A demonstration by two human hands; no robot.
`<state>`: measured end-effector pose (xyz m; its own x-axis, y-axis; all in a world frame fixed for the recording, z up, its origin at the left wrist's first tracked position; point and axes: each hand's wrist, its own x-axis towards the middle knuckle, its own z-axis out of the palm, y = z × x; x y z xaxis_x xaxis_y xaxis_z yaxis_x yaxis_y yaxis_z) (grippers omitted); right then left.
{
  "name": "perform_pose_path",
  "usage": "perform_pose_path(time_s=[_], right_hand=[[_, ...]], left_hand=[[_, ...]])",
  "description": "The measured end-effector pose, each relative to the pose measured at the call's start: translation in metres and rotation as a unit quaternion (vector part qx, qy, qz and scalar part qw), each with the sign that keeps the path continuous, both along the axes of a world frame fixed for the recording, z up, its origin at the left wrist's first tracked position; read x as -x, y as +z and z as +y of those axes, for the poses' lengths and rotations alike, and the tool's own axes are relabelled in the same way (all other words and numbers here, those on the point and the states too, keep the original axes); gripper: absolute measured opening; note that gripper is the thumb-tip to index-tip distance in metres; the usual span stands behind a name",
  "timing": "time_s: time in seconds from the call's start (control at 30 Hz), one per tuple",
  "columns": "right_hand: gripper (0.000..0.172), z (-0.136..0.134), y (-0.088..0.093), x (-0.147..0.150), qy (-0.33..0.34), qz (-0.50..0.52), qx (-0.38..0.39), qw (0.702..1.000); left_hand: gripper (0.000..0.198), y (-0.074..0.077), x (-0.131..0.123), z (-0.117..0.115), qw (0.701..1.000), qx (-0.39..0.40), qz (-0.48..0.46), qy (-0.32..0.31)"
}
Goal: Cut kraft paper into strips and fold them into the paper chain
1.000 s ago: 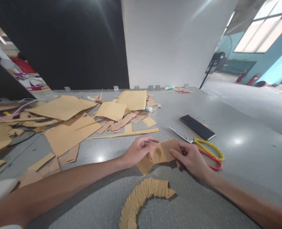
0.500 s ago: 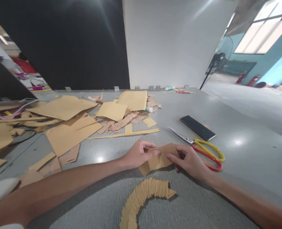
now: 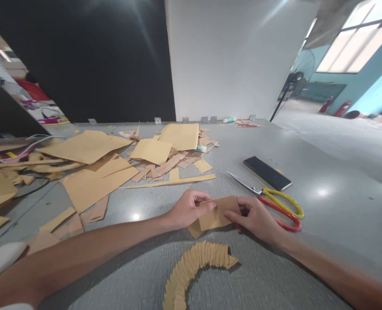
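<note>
Between my hands is a small piece of tan paper, with a second layer or flap showing at its lower left. My left hand pinches its left side, thumb lying on top. The right edge is gripped by my right hand, with the thumb on the front face and the other fingers partly hidden behind. Just below, nearer to me, a curved chain of folded paper lies on the grey table. Scissors with one yellow and one red handle lie beyond my right hand.
A black phone lies past the scissors. Paper sheets and scraps cover the left and far middle of the table. A white object sits by my left forearm. Black and white panels stand along the back edge.
My right thumb has shifted slightly left on the paper, and the paper's top right corner sits a little lower. Everything else stays in place.
</note>
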<state>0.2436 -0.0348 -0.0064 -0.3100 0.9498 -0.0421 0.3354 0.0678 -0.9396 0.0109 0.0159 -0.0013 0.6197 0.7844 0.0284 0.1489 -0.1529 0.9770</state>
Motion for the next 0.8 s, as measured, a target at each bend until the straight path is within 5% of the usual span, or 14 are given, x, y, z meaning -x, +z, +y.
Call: perform_pose_path(time_s=[0.8], right_hand=[[0.036, -0.0001, -0.0001, -0.0005, 0.02, -0.017, -0.003, 1.0]], left_hand=[[0.037, -0.0042, -0.0017, -0.0003, 1.0, 0.007, -0.007, -0.029]])
